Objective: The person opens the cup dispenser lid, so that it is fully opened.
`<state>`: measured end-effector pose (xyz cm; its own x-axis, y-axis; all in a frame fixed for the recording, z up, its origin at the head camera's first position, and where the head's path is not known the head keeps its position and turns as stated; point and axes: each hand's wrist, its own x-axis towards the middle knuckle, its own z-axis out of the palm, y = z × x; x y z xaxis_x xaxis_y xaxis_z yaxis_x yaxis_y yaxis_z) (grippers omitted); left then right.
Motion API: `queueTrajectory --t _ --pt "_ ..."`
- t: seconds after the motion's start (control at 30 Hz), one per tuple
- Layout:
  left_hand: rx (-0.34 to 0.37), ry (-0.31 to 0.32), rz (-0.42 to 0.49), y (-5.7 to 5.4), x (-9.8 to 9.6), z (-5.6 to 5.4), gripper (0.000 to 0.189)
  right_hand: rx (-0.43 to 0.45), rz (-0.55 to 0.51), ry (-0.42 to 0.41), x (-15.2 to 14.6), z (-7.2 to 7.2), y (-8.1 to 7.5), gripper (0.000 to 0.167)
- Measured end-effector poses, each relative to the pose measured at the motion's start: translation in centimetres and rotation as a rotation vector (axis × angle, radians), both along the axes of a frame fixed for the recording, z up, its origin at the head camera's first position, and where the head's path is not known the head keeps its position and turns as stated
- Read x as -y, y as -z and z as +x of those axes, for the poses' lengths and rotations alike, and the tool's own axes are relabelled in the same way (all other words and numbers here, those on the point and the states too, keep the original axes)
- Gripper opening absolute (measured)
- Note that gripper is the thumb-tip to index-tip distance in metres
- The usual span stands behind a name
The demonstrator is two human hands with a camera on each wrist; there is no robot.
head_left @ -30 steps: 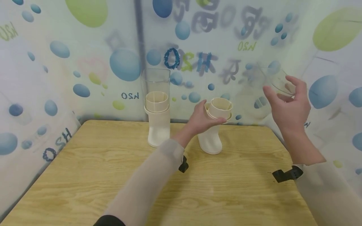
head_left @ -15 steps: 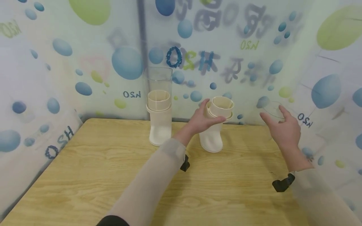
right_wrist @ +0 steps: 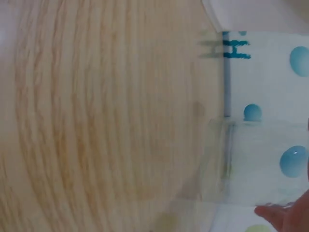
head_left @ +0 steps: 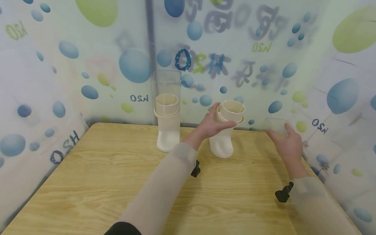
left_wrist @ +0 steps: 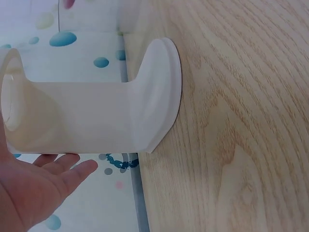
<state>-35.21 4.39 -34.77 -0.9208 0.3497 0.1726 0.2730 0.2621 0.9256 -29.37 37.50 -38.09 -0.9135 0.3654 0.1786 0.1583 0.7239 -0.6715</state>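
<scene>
My left hand (head_left: pixel 209 124) holds the collar of a white boot-shaped stand (head_left: pixel 222 145), thumb across the front and fingers round its left side. A shorter inner ring rises from the stand's top. In the left wrist view, the stand (left_wrist: pixel 87 116) lies across the frame beside the hand's fingers (left_wrist: pixel 63 166). At the table's back right, my right hand (head_left: pixel 289 147) holds a clear cylinder (head_left: pixel 275 122) between thumb and fingers. The right wrist view shows the cylinder's lower end (right_wrist: pixel 219 164) close over or at the wood; its faint walls are hard to trace.
A second white boot-shaped stand (head_left: pixel 168 132) stands left of the first, with a clear tube (head_left: pixel 166 76) upright round its inner ring. The wooden table (head_left: pixel 117 182) meets a patterned curtain (head_left: pixel 123 36) at its back edge.
My right hand has come down and slightly left with the clear cylinder, from raised in front of the curtain to the table's back right. My left hand stays on the stand.
</scene>
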Motion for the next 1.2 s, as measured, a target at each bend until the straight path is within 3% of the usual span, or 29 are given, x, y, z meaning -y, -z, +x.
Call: queueTrajectory --t 0.2,0.57,0.9,1.2 --pt "-0.003 0.010 0.001 -0.2 -0.1 -0.4 0.117 -0.019 0.071 0.013 -0.3 -1.1 0.4 0.107" --pt "-0.008 0.011 0.007 -0.5 0.2 -0.8 0.118 -0.009 0.097 0.014 0.4 -2.7 0.5 0.108" --pt "0.005 0.019 0.031 -0.5 0.2 -0.7 0.117 -0.020 0.115 0.013 0.4 -2.9 0.9 0.106" --pt "-0.010 0.017 0.020 0.5 -0.1 -0.8 0.119 -0.009 0.130 0.000 0.2 -2.5 1.5 0.107"
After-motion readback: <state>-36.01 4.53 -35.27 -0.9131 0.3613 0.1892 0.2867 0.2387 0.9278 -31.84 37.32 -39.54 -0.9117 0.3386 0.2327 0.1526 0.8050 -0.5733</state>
